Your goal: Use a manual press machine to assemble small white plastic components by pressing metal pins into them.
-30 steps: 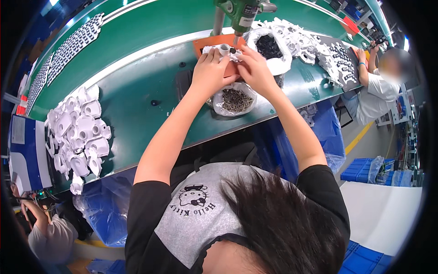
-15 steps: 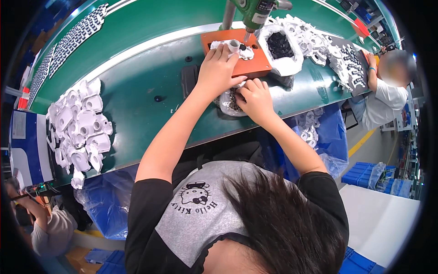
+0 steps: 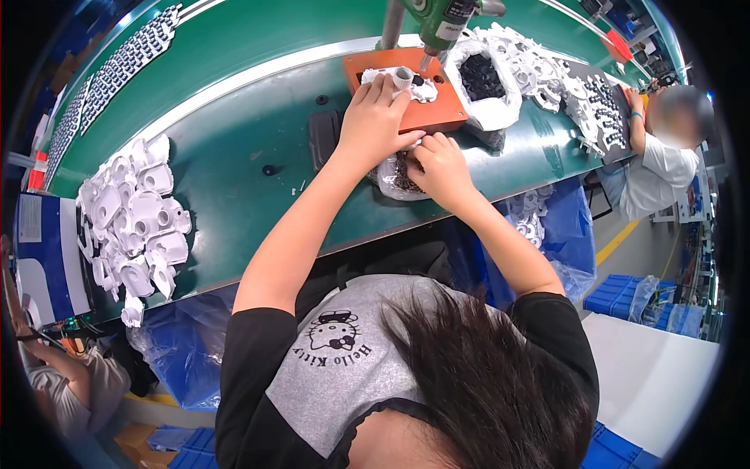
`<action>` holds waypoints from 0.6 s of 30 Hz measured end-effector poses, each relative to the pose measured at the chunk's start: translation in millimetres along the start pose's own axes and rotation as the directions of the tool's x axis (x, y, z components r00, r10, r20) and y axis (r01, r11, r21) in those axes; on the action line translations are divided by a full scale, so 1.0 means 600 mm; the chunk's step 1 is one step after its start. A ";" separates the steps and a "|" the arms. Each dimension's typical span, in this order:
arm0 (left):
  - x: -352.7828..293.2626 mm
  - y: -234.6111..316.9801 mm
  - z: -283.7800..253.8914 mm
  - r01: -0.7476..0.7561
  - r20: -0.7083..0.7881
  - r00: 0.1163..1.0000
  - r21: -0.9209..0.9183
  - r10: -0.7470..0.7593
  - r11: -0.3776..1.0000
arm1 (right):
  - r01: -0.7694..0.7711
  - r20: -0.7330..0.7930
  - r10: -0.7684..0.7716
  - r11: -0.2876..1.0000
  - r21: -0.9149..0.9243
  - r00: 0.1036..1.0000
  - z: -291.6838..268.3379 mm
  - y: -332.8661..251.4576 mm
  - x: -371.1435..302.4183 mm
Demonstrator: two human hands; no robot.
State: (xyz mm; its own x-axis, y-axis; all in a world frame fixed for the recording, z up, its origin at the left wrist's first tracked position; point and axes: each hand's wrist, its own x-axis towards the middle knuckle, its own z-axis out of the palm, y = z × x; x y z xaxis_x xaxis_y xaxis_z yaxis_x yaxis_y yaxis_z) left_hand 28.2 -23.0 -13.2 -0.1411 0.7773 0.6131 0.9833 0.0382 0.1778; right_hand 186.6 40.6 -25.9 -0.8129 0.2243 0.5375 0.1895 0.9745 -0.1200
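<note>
My left hand (image 3: 376, 123) lies over the near left side of a white plastic part (image 3: 423, 91) with a round tube (image 3: 402, 77), its fingers bent onto it. This part sits on an orange block fixture (image 3: 432, 116), below the tip of a green screwdriving or drilling machine (image 3: 443, 25). The left thumb points to the right, close to my right hand (image 3: 441, 166). That hand is closed in a pinch over a clear plastic bag (image 3: 400, 192) of small metal pieces, probably screws. What its fingertips hold is hidden.
White plastic parts (image 3: 141, 215) are heaped at the left. Right of the fixture stands a white bag (image 3: 504, 109) of black pieces, with more white parts (image 3: 539, 70) beyond. A dark case (image 3: 323, 139) lies left of the fixture. Another person (image 3: 660, 168) works at the far right.
My right hand stays over the bag with its fingers shifting slightly. My left hand keeps its place on the white part. At the lower left, another person's arm has moved.
</note>
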 end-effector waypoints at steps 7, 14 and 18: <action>0.000 -0.003 -0.003 0.001 0.011 1.000 0.022 -0.002 1.000 | -0.514 0.441 0.316 0.724 0.461 0.840 -0.063 0.025 0.029; 0.001 -0.003 -0.004 -0.003 0.026 1.000 0.021 0.003 1.000 | -0.428 0.254 0.401 0.441 0.789 0.880 -0.060 0.103 0.072; 0.001 0.000 -0.005 0.005 0.013 1.000 0.019 -0.005 1.000 | -0.451 0.122 0.497 0.622 0.640 0.859 -0.043 0.141 0.112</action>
State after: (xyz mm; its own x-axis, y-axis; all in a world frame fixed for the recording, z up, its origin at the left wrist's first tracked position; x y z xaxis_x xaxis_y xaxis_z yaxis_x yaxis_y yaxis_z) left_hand 27.7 -24.3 -10.3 -0.1449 0.7855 0.6017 0.9846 0.0542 0.1663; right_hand 162.2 138.1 21.8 -0.6711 0.6778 0.3002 0.1322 0.5079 -0.8512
